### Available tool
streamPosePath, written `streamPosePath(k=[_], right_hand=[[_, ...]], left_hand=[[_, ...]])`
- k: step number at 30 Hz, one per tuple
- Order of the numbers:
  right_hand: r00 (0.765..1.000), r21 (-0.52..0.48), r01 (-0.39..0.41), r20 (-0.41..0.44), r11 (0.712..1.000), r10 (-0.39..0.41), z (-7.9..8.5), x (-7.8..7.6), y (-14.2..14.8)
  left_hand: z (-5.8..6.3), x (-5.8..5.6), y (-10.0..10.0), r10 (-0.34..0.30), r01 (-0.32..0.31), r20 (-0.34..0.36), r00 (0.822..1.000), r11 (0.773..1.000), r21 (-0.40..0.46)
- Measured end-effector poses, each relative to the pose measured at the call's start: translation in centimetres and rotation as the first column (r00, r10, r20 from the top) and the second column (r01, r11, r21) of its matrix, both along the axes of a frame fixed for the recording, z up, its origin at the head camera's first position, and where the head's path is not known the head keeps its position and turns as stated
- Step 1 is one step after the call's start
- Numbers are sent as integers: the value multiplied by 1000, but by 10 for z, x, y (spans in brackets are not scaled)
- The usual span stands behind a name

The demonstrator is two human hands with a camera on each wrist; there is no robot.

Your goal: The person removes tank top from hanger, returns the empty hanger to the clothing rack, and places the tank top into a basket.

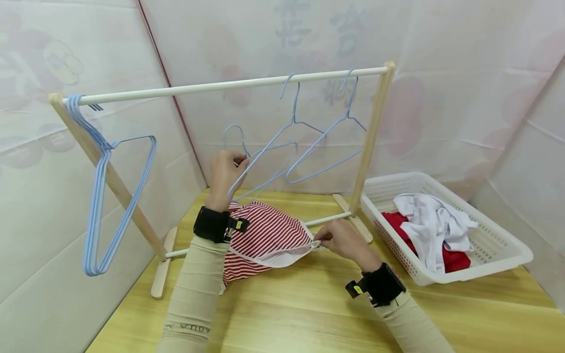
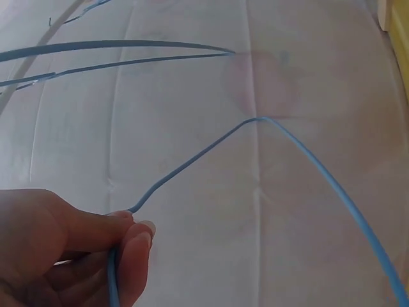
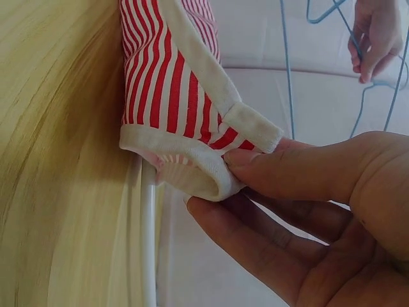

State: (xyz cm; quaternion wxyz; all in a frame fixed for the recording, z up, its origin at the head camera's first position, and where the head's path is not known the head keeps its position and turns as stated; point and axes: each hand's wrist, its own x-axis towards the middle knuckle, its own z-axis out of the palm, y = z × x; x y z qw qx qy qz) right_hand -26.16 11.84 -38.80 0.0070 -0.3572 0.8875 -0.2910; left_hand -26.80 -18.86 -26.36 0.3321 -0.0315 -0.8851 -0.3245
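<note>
My left hand (image 1: 224, 174) pinches a blue wire hanger (image 2: 192, 161) just below its hook, between thumb and fingers. That hanger is held up behind the rack's hanging hangers, its lower part reaching down to the striped cloth. A red-and-white striped top (image 1: 269, 230) with white trim lies bunched on the table under it. At the right end of this top, my right hand (image 1: 344, 240) pinches the white-trimmed edge between thumb and fingers. In the right wrist view a trimmed opening of the top gapes beside the fingertips (image 3: 246, 160). Whether the hanger is inside the top cannot be told.
A rack with a white bar (image 1: 229, 85) and wooden posts spans the table. Several blue hangers (image 1: 100, 196) hang at its left end, and two more (image 1: 324, 132) toward the right. A white basket (image 1: 499, 264) at right holds white cloth (image 1: 434, 225) and red cloth (image 1: 456, 261).
</note>
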Motion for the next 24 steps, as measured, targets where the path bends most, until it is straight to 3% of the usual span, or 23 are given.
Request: streamPosePath(k=[14,24], right_hand=[[1000,-4,14,24,1000,-14,-4,0,0],[1000,-1,13,4,1000,-13,-2,0,0]], left_hand=[[25,1,2,16,-16,8,1000,999,-33],[45,-1,5,3,-9,-69,998,996,-88]])
